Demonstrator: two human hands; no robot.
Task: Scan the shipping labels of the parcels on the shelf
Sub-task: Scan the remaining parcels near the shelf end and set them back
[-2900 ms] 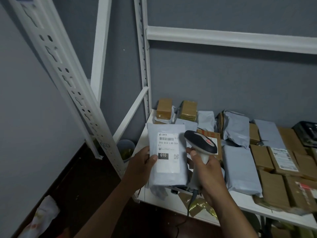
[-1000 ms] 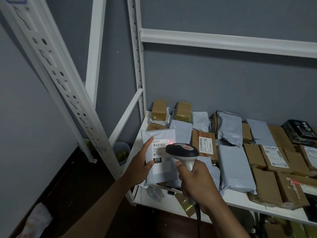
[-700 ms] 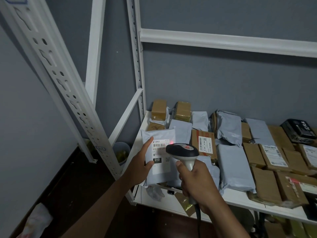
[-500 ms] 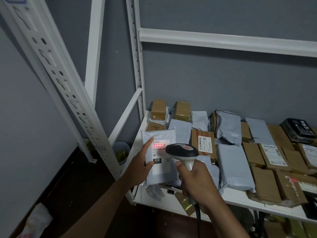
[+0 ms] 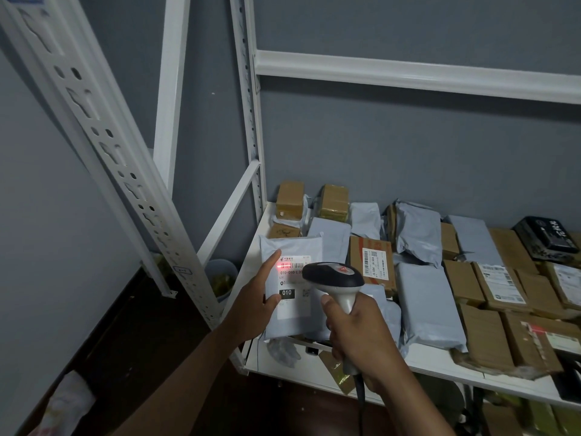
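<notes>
My left hand (image 5: 256,305) holds a grey mailer bag (image 5: 290,247) upright at the shelf's left front corner, thumb on its face and forefinger straight along its left edge. Its white shipping label (image 5: 294,305) faces me, marked 010, with a red scan line across the barcode at its top. My right hand (image 5: 358,333) grips the handle of a barcode scanner (image 5: 333,275), whose dark head points at that label from the right and covers part of it.
The white shelf (image 5: 440,365) carries several grey mailers (image 5: 424,306) and brown cardboard parcels (image 5: 371,262), some with labels up. A black box (image 5: 547,236) lies at the far right. Perforated white uprights (image 5: 103,152) rise at left. A bin (image 5: 221,278) stands on the dark floor below.
The held mailer was drawn slightly back toward the shelf and the scanner swung over it. The red scan line, absent a second ago, now lies across the barcode.
</notes>
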